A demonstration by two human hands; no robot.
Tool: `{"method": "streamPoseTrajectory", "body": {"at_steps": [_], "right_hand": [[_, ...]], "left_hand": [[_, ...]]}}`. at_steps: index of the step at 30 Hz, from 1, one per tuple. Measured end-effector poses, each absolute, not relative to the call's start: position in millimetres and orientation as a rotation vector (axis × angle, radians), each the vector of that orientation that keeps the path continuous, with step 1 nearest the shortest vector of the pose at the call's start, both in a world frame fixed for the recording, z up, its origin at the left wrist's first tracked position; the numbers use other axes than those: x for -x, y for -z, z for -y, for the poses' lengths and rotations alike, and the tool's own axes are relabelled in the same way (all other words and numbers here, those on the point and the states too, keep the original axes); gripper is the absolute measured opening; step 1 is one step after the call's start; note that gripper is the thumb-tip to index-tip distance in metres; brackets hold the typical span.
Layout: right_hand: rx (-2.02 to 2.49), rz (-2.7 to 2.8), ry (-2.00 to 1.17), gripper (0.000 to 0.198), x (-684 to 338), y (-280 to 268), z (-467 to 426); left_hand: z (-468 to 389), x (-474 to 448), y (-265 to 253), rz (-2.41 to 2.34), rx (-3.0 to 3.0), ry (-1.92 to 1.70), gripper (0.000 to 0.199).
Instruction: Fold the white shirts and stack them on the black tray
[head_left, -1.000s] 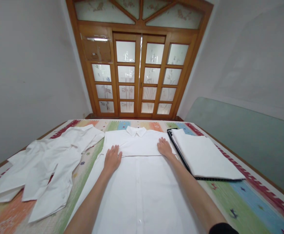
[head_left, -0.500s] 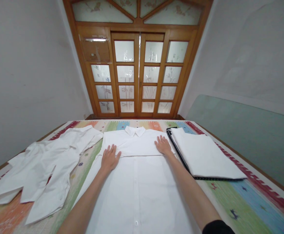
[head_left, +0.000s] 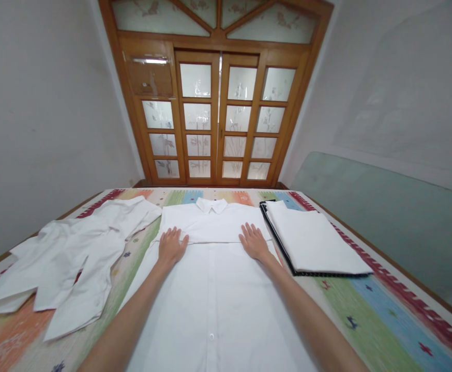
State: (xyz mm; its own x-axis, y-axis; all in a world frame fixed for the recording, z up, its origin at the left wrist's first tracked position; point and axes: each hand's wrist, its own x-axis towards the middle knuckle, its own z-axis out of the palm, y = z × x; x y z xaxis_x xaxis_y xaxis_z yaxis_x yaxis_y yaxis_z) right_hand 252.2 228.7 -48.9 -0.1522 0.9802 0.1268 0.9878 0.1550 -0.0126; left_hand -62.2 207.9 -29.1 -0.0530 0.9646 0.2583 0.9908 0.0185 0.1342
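A shirt [head_left: 211, 289] lies mid-width on the surface [head_left: 369, 320], collar [head_left: 212, 205] near the far edge; left hand [head_left: 172, 246] and right hand [head_left: 254, 242] rest on it, fingers [head_left: 175, 233] slightly spread. Folded cloth [head_left: 321, 240] lies towards the right edge.

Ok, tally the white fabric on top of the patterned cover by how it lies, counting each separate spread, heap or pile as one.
Flat shirt spread, middle: 1
Rumpled heap, left: 1
Folded pile, right, with black showing beneath the white: 1
Total: 3
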Motion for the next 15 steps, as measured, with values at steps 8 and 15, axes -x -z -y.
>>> {"method": "streamPoseTrajectory", "body": {"at_steps": [8, 15], "right_hand": [[2.064, 2.146, 0.074, 0.055, -239, 43, -218], [2.033, 2.101, 0.063, 0.053, -239, 42, -216]], "left_hand": [[-196, 63, 20, 2.285, 1.717, 0.645, 0.044], [-235, 99, 8, 2.695, 1.595, 1.201, 0.057]]}}
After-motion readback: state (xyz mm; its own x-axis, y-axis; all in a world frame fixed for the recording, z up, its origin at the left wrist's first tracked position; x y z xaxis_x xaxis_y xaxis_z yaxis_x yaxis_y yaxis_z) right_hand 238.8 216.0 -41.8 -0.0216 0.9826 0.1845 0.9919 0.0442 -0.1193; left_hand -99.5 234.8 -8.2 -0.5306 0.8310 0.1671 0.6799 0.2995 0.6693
